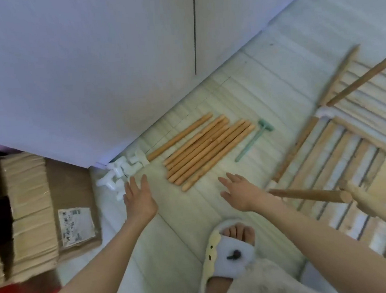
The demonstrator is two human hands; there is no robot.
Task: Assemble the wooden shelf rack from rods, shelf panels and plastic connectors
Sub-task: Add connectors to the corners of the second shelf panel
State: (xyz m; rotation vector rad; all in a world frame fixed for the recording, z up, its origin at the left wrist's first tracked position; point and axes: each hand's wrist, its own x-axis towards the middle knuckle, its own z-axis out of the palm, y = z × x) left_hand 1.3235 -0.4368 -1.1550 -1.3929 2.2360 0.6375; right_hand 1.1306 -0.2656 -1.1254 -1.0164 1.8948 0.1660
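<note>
Head view. The rack stood part-built: the partly assembled rack [342,156], slatted shelf panels joined to rods through a white corner connector [324,113], lay on the floor to the right of the loose rod bundle [208,149]. Much remained, in my judgement. The bundle held about eight rods, blur preventing a firm count; one further rod with a connector fitted [179,137] lay just beyond it. A pile of white plastic connectors [117,176], too jumbled to count, lay left of the bundle; one green plastic mallet [252,138] lay right of it. The left hand [139,200] hovered beside the pile, the right hand [240,193] near the bundle; each grip was spread and held nothing.
</note>
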